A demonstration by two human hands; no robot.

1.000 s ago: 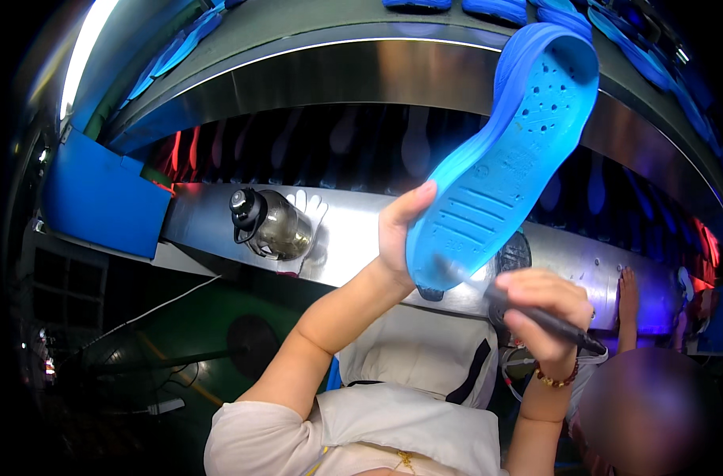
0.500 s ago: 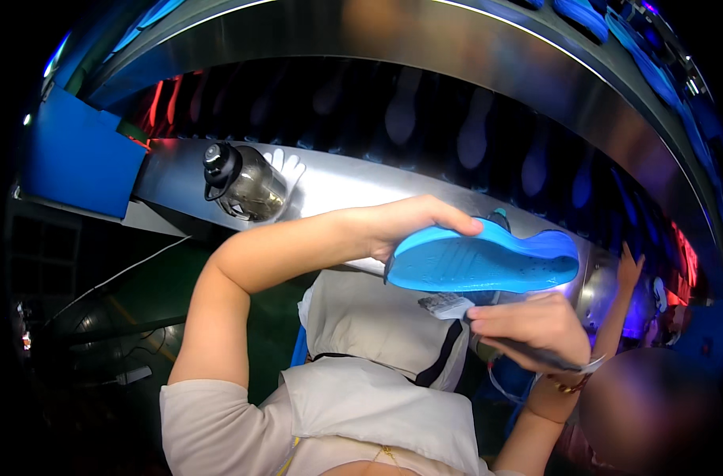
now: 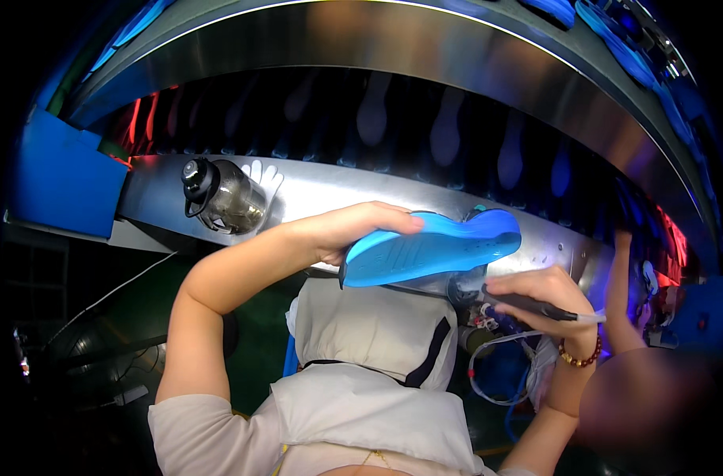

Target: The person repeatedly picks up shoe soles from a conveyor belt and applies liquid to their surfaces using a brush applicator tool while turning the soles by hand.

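A worker's left hand [image 3: 353,230] grips the heel end of a bright blue moulded foam shoe sole [image 3: 433,247], fingers curled over its top edge, holding it level just above the long steel ledge [image 3: 337,190]. The right hand [image 3: 536,295] pinches a slim black pen-shaped tool [image 3: 536,305] beneath the sole's toe. A clear, black-capped water bottle [image 3: 222,197] lies toward the ledge's left end.

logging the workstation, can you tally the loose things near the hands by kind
blue shoe sole, in the left hand: 1
dark pen-like tool, in the right hand: 1
clear water bottle on the metal ledge: 1
white glove behind the bottle: 1
total: 4
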